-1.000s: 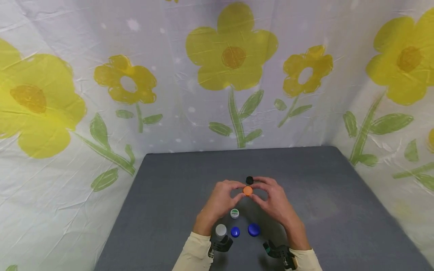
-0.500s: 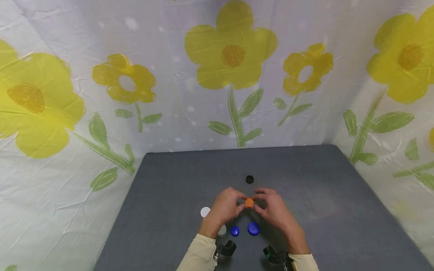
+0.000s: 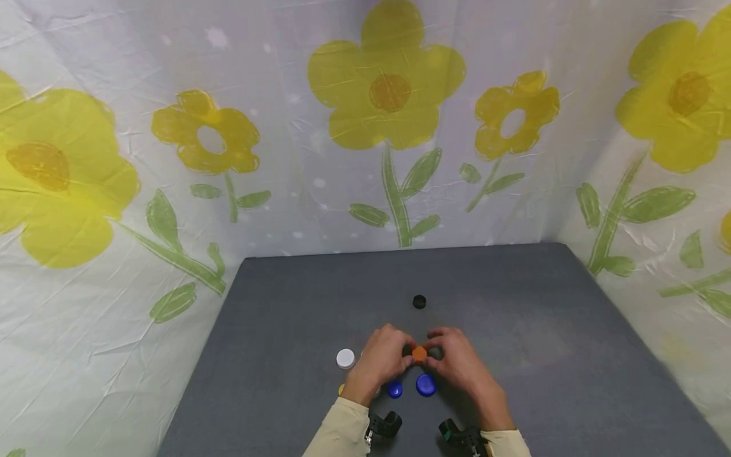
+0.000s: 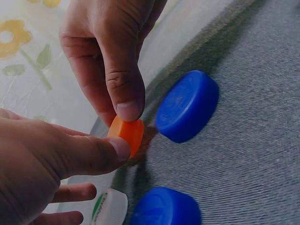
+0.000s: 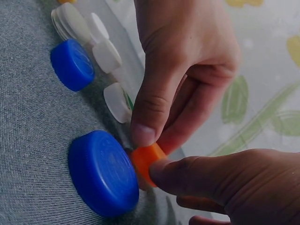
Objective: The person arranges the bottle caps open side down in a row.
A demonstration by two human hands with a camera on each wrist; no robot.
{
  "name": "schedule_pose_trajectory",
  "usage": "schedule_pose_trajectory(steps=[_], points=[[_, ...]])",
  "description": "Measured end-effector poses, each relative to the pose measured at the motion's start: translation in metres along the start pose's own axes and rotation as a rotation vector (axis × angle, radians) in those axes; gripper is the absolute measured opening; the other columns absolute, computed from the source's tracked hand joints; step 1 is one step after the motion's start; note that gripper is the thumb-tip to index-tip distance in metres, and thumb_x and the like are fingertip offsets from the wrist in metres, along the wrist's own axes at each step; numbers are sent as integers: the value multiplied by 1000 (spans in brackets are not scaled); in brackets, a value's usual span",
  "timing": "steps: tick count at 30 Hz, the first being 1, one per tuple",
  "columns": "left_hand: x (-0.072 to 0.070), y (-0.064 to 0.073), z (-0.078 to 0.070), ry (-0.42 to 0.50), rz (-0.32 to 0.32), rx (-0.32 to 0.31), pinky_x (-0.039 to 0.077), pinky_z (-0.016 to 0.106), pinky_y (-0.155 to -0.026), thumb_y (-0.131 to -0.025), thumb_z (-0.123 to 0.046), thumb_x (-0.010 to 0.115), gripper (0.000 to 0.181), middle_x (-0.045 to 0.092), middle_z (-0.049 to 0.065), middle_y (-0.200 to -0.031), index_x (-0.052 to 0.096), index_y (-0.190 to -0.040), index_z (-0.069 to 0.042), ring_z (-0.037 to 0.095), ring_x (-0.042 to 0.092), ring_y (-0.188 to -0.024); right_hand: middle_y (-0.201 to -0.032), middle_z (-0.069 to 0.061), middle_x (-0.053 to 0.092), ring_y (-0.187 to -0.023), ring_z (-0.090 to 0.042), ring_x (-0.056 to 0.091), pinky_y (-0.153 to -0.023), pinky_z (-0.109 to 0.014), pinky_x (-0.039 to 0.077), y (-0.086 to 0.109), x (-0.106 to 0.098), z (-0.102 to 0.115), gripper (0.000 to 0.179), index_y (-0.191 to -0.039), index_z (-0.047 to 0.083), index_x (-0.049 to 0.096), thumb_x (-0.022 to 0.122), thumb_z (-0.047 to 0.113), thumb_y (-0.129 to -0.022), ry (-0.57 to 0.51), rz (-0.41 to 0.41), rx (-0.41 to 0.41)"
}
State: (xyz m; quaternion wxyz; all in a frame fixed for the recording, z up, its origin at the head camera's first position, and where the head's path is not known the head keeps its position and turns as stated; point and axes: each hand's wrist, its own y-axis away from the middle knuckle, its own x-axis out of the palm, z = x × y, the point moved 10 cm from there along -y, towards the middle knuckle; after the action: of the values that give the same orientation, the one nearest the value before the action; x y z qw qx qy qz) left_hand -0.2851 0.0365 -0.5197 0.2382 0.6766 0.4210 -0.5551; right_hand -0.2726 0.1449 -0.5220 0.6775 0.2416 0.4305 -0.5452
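Observation:
Between my two hands is a small orange bottle cap (image 3: 419, 354). My left hand (image 3: 381, 358) pinches one side of it with thumb and finger, and my right hand (image 3: 459, 360) pinches the opposite side. In the left wrist view, both thumbs press on the orange cap (image 4: 126, 133); whether it touches the table I cannot tell. Just nearer to me lie a large blue cap (image 3: 425, 384) and a smaller blue cap (image 3: 395, 389). A white cap with a green mark (image 5: 117, 102) lies close to my left fingers, hidden by that hand in the head view.
Farther back on the grey table (image 3: 297, 304) sits a black cap (image 3: 419, 301). A white cap (image 3: 345, 358) lies left of my left hand, and a yellow one (image 3: 341, 389) peeks out by the wrist. More pale caps (image 5: 70, 21) show in the right wrist view.
Both hands have drawn the orange cap back toward me, away from the black cap, which stays put. The left hand now covers the green-marked cap; the white cap at left has come into view.

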Motion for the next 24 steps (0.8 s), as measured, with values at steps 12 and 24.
schedule_pose_trajectory(steps=[12, 24], points=[[2, 0, 0, -7, 18, -22, 53, 39, -87, -83, -33, 82, 21, 74, -7, -100, 79, -102, -25, 19, 64, -99, -126, -17, 66, -121, -41, 57, -102, -57, 45, -1, 2, -3, 13, -94, 14, 80, 82, 16, -81, -19, 29, 34], [-25, -13, 17, 37, 4, -87, 55, 42, -93, -86, -36, 79, 43, 73, 2, -119, 72, -124, -16, 22, 67, -109, -131, -21, 63, -122, -43, 57, -101, -58, 45, -12, -29, -8, 32, -113, 3, 74, 79, 17, -85, 8, -96, 35]])
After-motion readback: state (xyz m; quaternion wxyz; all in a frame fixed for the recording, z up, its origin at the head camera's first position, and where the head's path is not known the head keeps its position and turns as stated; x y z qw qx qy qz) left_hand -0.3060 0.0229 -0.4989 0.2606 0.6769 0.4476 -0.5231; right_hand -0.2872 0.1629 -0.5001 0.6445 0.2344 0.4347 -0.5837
